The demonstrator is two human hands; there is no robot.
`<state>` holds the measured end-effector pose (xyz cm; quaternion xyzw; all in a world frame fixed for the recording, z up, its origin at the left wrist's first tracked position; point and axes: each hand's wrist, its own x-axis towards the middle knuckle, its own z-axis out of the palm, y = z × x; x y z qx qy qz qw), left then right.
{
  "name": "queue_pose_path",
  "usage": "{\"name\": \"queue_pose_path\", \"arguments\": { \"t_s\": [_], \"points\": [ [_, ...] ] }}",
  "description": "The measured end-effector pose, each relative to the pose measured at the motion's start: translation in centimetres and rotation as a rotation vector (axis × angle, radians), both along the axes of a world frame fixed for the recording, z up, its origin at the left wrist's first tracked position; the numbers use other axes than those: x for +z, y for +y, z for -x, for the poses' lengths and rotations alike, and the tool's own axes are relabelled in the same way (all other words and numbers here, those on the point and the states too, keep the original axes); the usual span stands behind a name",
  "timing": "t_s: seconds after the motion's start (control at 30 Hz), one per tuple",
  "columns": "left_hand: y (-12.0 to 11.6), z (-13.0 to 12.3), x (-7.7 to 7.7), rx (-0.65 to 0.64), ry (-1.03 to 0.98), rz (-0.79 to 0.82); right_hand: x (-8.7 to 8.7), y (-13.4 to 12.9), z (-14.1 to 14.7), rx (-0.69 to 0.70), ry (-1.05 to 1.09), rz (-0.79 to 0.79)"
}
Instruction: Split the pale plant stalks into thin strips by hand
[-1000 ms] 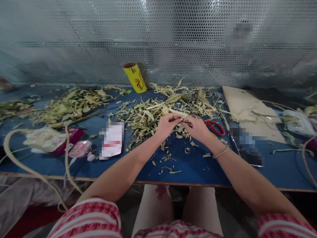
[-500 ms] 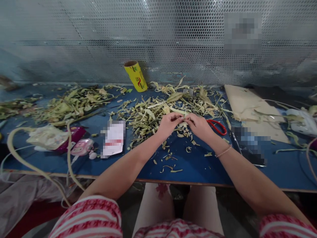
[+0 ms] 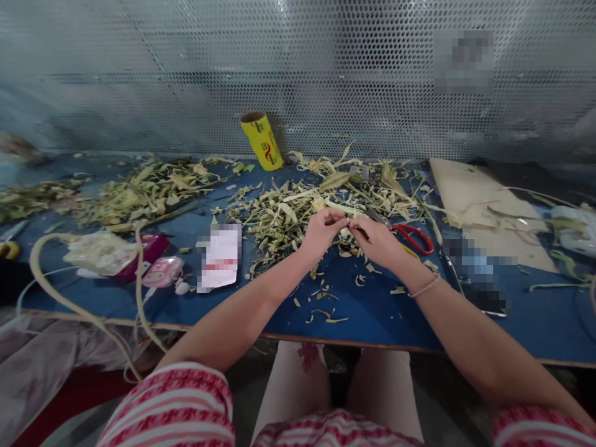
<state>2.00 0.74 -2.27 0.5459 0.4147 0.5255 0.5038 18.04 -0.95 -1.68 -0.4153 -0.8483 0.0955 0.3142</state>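
Note:
My left hand (image 3: 325,231) and my right hand (image 3: 371,237) meet fingertip to fingertip over the near edge of a heap of dried plant pieces (image 3: 274,226). Both are closed in a pinch. Whatever lies between the fingertips is too small to name. Beside my right hand, to its right, are the red handles of scissors (image 3: 416,239); the rest of the tool is mostly hidden by the plant pieces and my hand. Small scraps (image 3: 326,315) lie on the blue table (image 3: 367,323) below my hands.
A yellow tube (image 3: 266,146) leans by the perforated metal panel (image 3: 195,118). Leaves (image 3: 153,189) are piled at the left. Nearer are a pink case (image 3: 162,272), a purple device (image 3: 151,248) and a blurred white packet (image 3: 223,257). Brown cardboard (image 3: 484,205) and a dark phone-like object (image 3: 472,273) lie right.
The whole view has shifted slightly, so things on the table appear a little farther right. A bit of yellow now shows beside my right wrist. Both hands stay pinched together.

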Motion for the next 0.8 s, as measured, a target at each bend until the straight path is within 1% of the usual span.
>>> {"name": "queue_pose_path", "arguments": {
  "t_s": [0.13, 0.23, 0.37, 0.57, 0.67, 0.8],
  "points": [
    [-0.1, 0.1, 0.6, 0.008, 0.002, 0.035, -0.4, 0.8, -0.3, 0.031, 0.077, -0.140],
    [-0.1, 0.1, 0.7, 0.002, 0.033, 0.002, -0.4, 1.1, -0.5, 0.027, 0.103, -0.179],
    [-0.5, 0.1, 1.0, -0.020, 0.101, -0.031, -0.2, 1.1, -0.7, 0.025, 0.113, -0.161],
    [-1.2, -0.1, 1.7, -0.035, 0.149, -0.014, 0.1, 0.7, -0.6, 0.036, 0.101, -0.137],
    [-1.3, -0.2, 1.7, -0.054, 0.135, 0.000, -0.1, 0.7, -0.5, 0.045, 0.089, -0.129],
    [-0.9, -0.1, 1.2, -0.034, 0.139, -0.009, 0.0, 0.7, -0.6, 0.041, 0.094, -0.127]
  ]
}}
